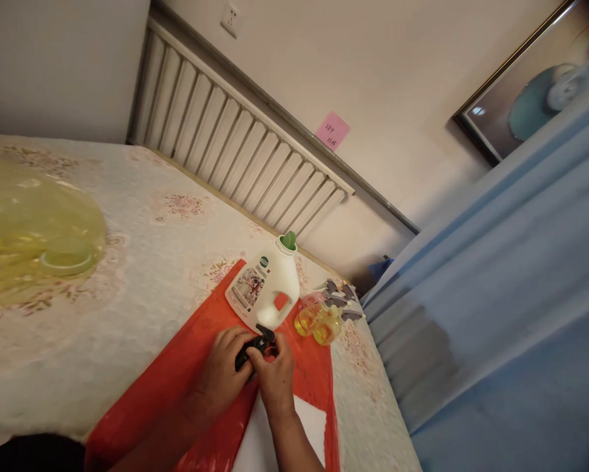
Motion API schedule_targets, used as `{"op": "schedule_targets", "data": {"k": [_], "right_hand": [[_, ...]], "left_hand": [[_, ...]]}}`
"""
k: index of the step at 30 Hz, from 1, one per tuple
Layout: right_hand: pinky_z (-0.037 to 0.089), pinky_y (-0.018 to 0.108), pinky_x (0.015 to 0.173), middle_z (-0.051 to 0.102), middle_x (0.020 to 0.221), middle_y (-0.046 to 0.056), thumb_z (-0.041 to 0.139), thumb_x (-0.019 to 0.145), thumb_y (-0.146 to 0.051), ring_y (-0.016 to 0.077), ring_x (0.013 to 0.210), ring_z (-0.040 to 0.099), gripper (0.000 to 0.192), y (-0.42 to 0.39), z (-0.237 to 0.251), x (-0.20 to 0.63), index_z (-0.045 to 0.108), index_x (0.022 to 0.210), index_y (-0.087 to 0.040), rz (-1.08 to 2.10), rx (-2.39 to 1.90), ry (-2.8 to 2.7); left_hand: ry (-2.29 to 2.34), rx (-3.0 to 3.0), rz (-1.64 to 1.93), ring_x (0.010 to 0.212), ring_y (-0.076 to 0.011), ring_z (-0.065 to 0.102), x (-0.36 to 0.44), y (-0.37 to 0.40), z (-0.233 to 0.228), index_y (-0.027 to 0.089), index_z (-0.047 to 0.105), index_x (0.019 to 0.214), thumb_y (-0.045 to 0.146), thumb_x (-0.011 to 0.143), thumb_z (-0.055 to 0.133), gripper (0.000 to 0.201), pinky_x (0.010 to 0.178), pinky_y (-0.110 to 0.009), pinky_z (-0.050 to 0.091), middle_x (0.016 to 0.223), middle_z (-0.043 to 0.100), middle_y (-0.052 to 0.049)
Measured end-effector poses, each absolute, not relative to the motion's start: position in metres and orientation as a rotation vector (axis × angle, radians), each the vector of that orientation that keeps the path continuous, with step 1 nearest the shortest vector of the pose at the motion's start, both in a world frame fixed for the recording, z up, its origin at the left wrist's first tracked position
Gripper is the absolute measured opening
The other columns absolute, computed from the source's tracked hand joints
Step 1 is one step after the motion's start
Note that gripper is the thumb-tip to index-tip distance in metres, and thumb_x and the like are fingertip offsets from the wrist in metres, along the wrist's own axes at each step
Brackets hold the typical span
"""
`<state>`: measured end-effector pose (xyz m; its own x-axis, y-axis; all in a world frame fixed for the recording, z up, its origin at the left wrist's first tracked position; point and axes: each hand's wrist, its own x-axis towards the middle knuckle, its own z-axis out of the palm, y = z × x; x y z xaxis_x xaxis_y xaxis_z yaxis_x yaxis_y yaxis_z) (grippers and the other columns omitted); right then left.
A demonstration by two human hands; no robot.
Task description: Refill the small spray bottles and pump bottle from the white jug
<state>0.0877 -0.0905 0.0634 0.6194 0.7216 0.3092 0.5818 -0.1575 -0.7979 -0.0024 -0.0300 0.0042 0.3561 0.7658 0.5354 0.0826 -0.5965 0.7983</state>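
My left hand (225,364) and my right hand (273,373) are close together above the red plastic sheet. Both sets of fingers are closed on a small black piece with a jutting lever (264,335); it looks like a trigger spray head, but the fingers cover part of it. Just beyond them a white jug (275,295) with a handle and a printed label stands on the red sheet (176,367). Green (288,240) shows at its mouth. To the right lie clear spray bottles (319,321) with yellow liquid and grey trigger heads. White paper (314,419) lies under my right forearm.
A flowered cloth (142,275) covers the table. At the left sits a large yellow translucent plastic bag (33,229) with things inside. A radiator (235,131) runs along the wall behind. The blue curtain (496,282) hangs by the table's right edge.
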Motion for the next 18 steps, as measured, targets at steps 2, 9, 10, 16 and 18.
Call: {"op": "schedule_targets", "data": {"k": [2, 9, 10, 16, 18], "right_hand": [[0.047, 0.027, 0.067, 0.062, 0.074, -0.002, 0.07, 0.065, -0.017, 0.0169, 0.069, 0.057, 0.017, -0.092, 0.065, 0.089, 0.065, 0.081, -0.018, 0.187, -1.837, -1.061], [0.048, 0.028, 0.077, 0.069, 0.097, 0.002, 0.061, 0.076, -0.018, 0.0192, 0.088, 0.061, 0.03, -0.102, 0.072, 0.101, 0.072, 0.104, -0.023, 0.344, -1.654, -1.34], [0.048, 0.028, 0.077, 0.069, 0.097, 0.002, 0.061, 0.077, -0.018, 0.0192, 0.088, 0.061, 0.03, -0.103, 0.073, 0.102, 0.072, 0.104, -0.023, 0.35, -1.658, -1.333], [0.047, 0.028, 0.075, 0.066, 0.091, 0.0, 0.063, 0.075, -0.019, 0.0186, 0.084, 0.06, 0.027, -0.101, 0.071, 0.102, 0.071, 0.101, -0.022, 0.348, -1.657, -1.307], [0.046, 0.028, 0.074, 0.064, 0.088, -0.001, 0.063, 0.074, -0.017, 0.018, 0.082, 0.059, 0.024, -0.1, 0.069, 0.101, 0.07, 0.096, -0.021, 0.332, -1.683, -1.285]], "left_hand": [[0.736, 1.937, 1.264, 0.105, -0.0267, 0.056, -0.002, -0.03, 0.004, 0.022, 0.065, 0.098, 0.017, 0.079, 0.055, 0.022, 0.097, -0.048, 0.048, 0.108, 0.066, -0.008], [0.747, 1.957, 1.24, 0.106, -0.0268, 0.057, -0.005, -0.029, 0.008, 0.022, 0.065, 0.101, 0.017, 0.078, 0.054, 0.026, 0.098, -0.049, 0.047, 0.109, 0.066, -0.007], [0.744, 1.962, 1.231, 0.106, -0.0271, 0.057, -0.006, -0.029, 0.009, 0.022, 0.065, 0.101, 0.018, 0.077, 0.055, 0.027, 0.098, -0.049, 0.048, 0.109, 0.066, -0.008], [0.695, 1.986, 1.164, 0.107, -0.0281, 0.059, -0.01, -0.026, 0.011, 0.023, 0.066, 0.103, 0.018, 0.073, 0.059, 0.032, 0.097, -0.049, 0.048, 0.111, 0.067, -0.007], [0.707, 1.982, 1.147, 0.107, -0.028, 0.059, -0.01, -0.026, 0.012, 0.023, 0.067, 0.103, 0.017, 0.073, 0.058, 0.032, 0.098, -0.049, 0.048, 0.111, 0.068, -0.007]]}}
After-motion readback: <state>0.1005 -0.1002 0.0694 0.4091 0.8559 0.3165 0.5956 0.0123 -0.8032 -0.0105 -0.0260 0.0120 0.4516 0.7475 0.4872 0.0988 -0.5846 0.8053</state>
